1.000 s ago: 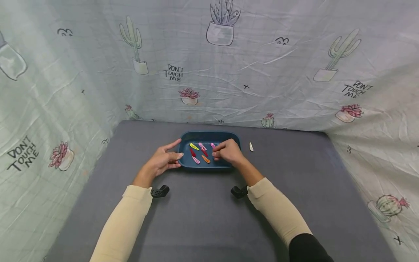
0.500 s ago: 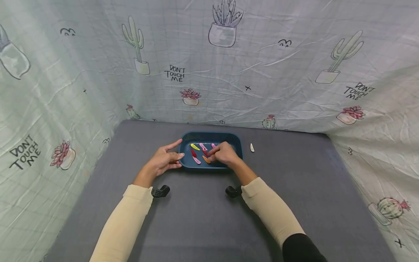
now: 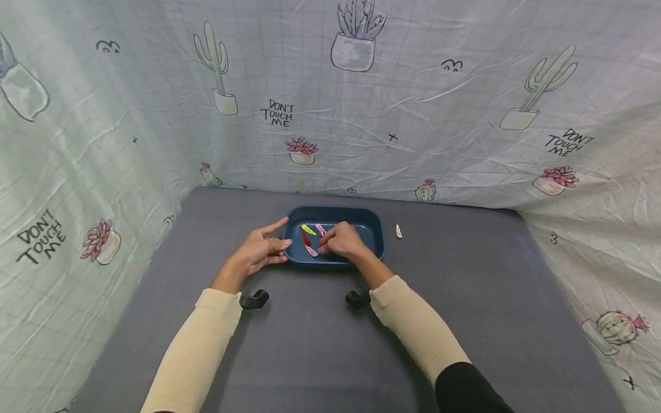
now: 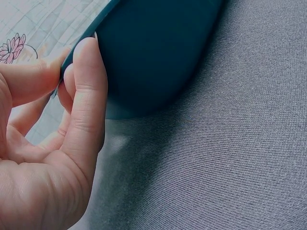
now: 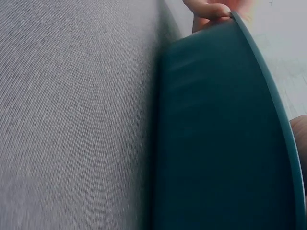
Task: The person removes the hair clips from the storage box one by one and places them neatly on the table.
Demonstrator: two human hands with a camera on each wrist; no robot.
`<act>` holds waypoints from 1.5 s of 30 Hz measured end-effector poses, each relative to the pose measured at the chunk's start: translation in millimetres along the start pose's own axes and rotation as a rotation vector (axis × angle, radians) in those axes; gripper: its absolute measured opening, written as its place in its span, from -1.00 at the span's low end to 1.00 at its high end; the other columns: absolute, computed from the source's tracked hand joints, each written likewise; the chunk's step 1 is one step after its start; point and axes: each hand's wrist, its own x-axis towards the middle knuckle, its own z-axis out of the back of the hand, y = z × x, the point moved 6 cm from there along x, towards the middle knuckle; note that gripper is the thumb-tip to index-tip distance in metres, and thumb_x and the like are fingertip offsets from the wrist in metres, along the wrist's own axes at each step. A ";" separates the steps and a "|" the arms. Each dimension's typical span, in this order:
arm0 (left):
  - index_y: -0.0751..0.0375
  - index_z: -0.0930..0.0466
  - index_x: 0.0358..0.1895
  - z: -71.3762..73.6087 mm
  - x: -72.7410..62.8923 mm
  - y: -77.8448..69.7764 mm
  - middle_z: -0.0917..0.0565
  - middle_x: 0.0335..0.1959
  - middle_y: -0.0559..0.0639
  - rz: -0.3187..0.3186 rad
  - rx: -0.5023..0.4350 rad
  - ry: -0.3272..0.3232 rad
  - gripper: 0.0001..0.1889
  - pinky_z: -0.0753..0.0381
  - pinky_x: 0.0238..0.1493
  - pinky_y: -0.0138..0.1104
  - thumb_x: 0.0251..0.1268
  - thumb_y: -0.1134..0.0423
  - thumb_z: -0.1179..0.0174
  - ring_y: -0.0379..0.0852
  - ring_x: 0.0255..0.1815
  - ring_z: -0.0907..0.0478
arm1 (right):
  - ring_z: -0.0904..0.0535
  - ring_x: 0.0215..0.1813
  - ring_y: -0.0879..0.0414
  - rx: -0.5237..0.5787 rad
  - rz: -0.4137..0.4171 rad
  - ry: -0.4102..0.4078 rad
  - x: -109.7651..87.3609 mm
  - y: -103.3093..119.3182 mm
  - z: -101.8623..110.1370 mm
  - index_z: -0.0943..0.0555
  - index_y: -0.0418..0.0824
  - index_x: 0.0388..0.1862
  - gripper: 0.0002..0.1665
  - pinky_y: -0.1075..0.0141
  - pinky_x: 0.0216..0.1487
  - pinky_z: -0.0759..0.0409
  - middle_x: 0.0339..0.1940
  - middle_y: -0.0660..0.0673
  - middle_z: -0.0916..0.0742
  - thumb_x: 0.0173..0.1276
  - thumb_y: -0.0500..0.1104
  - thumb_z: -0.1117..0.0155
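A dark blue rectangular tray (image 3: 335,265) lies on the table with several snap hair clips in it. My left hand (image 3: 258,249) pinches its left rim between thumb and fingers, seen close in the left wrist view, where the hand (image 4: 57,134) holds the tray wall (image 4: 148,62). Over the tray's middle, my right hand (image 3: 343,240) reaches down with bent fingers among the clips. It hides part of them, and whether it holds one is not visible. To its left lie a yellow clip (image 3: 308,229), a red clip (image 3: 306,239) and pink clips (image 3: 311,251).
A white hair clip (image 3: 399,231) lies on the grey table (image 3: 310,344), right of the tray. Behind and beside the table hangs a pale cloth (image 3: 413,103) printed with cacti. Each wrist carries a black camera mount (image 3: 254,299).
My right hand has moved left across the tray; the orange clip and the right-hand pink clip have gone out of sight at the hand. My left hand keeps its grip on the rim.
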 end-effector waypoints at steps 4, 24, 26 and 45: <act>-0.43 -0.28 0.59 0.8 -0.1 -0.7 -0.55 -0.17 0.11 -0.002 -0.010 0.009 -0.22 -0.81 -0.25 -0.31 0.45 0.31 -0.32 -0.18 -0.43 -0.60 | -0.62 0.05 0.00 -0.049 0.022 -0.006 3.7 5.7 -5.4 -0.89 -0.20 -0.25 -0.85 0.13 0.16 -0.65 -0.08 -0.13 -0.86 0.17 -0.24 -0.62; -0.43 -0.26 0.60 0.6 0.5 0.6 -0.53 -0.21 0.07 -0.012 -0.003 0.012 -0.22 -0.81 -0.24 -0.32 0.46 0.32 -0.31 -0.19 -0.42 -0.58 | -0.72 -0.02 0.00 -0.231 0.058 -0.035 14.9 12.5 -19.1 -0.89 -0.15 -0.38 -0.87 0.10 0.14 -0.70 -0.26 -0.06 -0.88 0.15 -0.13 -0.67; -0.44 -0.27 0.59 0.6 0.8 0.5 -0.53 -0.18 0.07 -0.011 0.002 0.007 -0.22 -0.82 -0.23 -0.30 0.46 0.32 -0.31 -0.19 -0.41 -0.59 | -0.72 -0.02 -0.01 -0.232 0.055 -0.033 15.3 13.3 -19.6 -0.89 -0.16 -0.38 -0.88 0.10 0.12 -0.71 -0.25 -0.06 -0.88 0.15 -0.14 -0.67; -0.42 -0.25 0.60 -0.1 -1.6 -1.0 -0.50 -0.07 0.06 -0.016 0.011 0.002 -0.21 -0.82 -0.19 -0.29 0.46 0.33 -0.31 -0.20 -0.40 -0.58 | -0.61 -0.20 0.08 -0.320 0.098 -0.029 14.8 19.6 -24.4 -0.85 -0.13 -0.60 -0.80 0.22 -0.07 -0.64 -0.48 0.02 -0.83 0.22 -0.26 -0.51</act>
